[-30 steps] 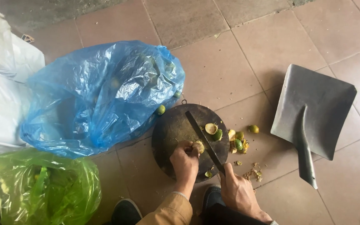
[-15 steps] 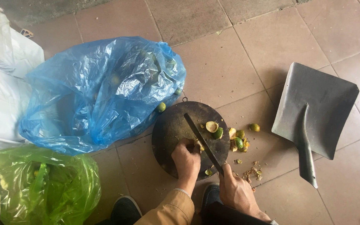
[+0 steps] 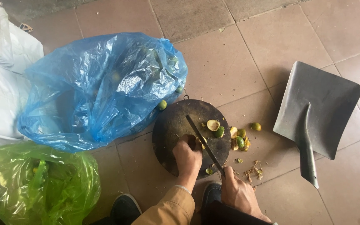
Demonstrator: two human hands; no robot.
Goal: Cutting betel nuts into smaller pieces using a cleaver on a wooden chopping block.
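Note:
My left hand rests on a round dark chopping board on the floor and pinches a small fruit, mostly hidden under the fingers. My right hand grips the handle of a long dark knife, whose blade lies across the board beside my left fingers. Cut green and yellow fruit halves lie on the board's right side and spill onto the tiles. One whole fruit sits apart on the floor.
A large blue plastic bag holding green fruit lies left of the board, one fruit at its mouth. A green bag sits lower left, white bags at far left. A metal shovel lies right. My dark shoes are near.
The knife blade has shifted slightly along the board next to my left fingers. The camera has tilted a little; the bags and shovel have not moved.

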